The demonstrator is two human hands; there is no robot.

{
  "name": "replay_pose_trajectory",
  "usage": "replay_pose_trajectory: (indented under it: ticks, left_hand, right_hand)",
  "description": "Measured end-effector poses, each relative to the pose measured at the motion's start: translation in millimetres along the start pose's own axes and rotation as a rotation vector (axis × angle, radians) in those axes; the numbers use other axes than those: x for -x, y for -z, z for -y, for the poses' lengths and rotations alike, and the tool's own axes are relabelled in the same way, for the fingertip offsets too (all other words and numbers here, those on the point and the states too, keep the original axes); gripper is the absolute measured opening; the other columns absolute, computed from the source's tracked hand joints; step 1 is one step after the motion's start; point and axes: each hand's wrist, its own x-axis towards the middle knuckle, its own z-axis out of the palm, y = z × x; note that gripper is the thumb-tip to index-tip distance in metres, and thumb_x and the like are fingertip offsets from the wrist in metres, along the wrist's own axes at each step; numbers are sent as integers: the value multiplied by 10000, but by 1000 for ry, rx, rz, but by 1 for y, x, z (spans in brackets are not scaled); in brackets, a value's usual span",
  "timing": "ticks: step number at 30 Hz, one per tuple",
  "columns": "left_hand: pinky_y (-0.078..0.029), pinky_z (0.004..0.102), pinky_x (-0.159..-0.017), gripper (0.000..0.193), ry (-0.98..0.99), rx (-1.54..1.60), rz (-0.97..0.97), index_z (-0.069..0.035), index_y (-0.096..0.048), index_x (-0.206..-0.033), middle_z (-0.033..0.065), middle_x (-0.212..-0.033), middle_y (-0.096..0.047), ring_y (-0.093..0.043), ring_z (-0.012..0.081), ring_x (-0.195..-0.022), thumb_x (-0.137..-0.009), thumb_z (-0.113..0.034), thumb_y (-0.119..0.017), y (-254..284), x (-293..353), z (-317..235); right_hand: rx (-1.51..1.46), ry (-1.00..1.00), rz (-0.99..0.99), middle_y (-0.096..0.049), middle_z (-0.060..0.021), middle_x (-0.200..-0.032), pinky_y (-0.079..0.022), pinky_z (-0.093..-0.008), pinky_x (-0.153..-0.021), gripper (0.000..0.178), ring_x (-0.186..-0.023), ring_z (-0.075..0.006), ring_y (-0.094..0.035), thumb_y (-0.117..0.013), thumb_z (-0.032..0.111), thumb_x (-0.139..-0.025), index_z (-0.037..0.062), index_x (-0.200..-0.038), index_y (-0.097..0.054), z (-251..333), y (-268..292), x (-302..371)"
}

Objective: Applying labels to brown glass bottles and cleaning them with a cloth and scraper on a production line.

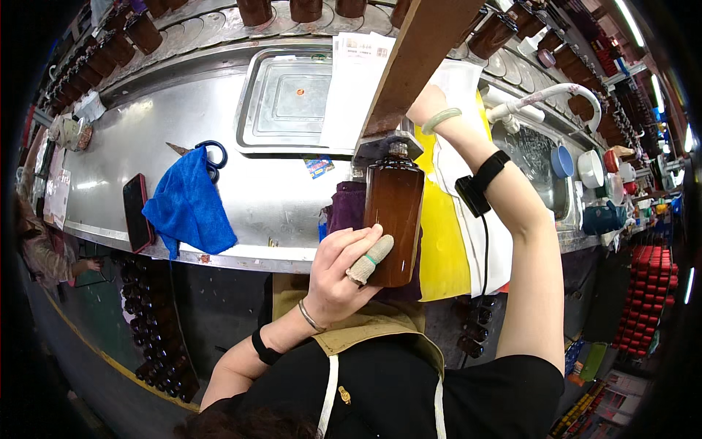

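Observation:
A brown translucent bottle [395,208] with flat sides is at the counter's front edge. Its neck reaches a metal bracket [386,146] at the lower end of a brown beam [409,66]. My left hand [344,267] grips the bottle's lower left side, a cloth finger cover with a green band on one finger. Beyond the beam, my right hand [430,104] is over white paper sheets [457,77]; the beam hides its fingers. A dark purple cloth [346,207] lies left of the bottle, and a yellow sheet [442,249] hangs over the edge to its right.
Left on the metal counter are a blue cloth [191,201], blue-handled scissors [212,155] and a phone [137,212]. A clear-lidded tray [281,99] lies behind. Right are a faucet [541,95], a sink [537,157] and bowls [590,168]. Brown bottles [142,33] line a plated conveyor.

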Motion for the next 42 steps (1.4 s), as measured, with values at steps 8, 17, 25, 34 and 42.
replay_pose_trajectory:
  ticks: [8, 17, 25, 34, 42]
  left_hand:
    - [-543, 418, -981, 651, -24, -5, -20, -18, -740, -1252, 109, -1333, -686, -643, 291, -1168, -625, -87, -902, -1, 1, 4]
    - [-539, 428, -994, 722, -32, 15, -14, 15, -700, -1273, 124, -1336, -680, -645, 308, -1178, -584, -61, -901, 0, -1, 3]
    - [-533, 435, -990, 699, -26, -5, -27, 11, -707, -1262, 133, -1358, -666, -637, 322, -1195, -580, -24, -855, 1, 0, -1]
    - [-430, 435, -1152, 966, 312, 289, -16, 54, -476, -1521, 215, -1503, -547, -555, 355, -1350, -695, -143, -937, -6, 0, -1]
    - [-452, 405, -1143, 957, 266, 240, 41, 66, -441, -1543, 225, -1461, -595, -595, 325, -1334, -730, -110, -913, -2, 3, 1]
  right_hand:
    - [-267, -229, -121, -758, -264, -995, -573, -485, -913, 464, -989, -430, -732, -711, 423, -942, -18, -1071, -777, -6, 23, 3]
    - [-366, -363, 86, -743, -281, -1154, -560, -430, -960, 665, -1087, -399, -727, -731, 558, -841, -51, -1106, -769, -50, -49, -46]
    - [-681, -534, -170, -771, -226, -1080, -563, -430, -926, 400, -1022, -373, -745, -734, 373, -863, 22, -1045, -797, -12, 15, 5]
    - [-830, 6, -518, -661, -16, -802, -491, -246, -675, 211, -713, -79, -571, -749, 83, -962, 34, -1166, -724, 4, 101, 166]
    - [-981, 47, -356, -696, -24, -935, -525, -240, -818, 277, -867, -77, -631, -750, -11, -943, 1, -1215, -695, 58, 155, 259]
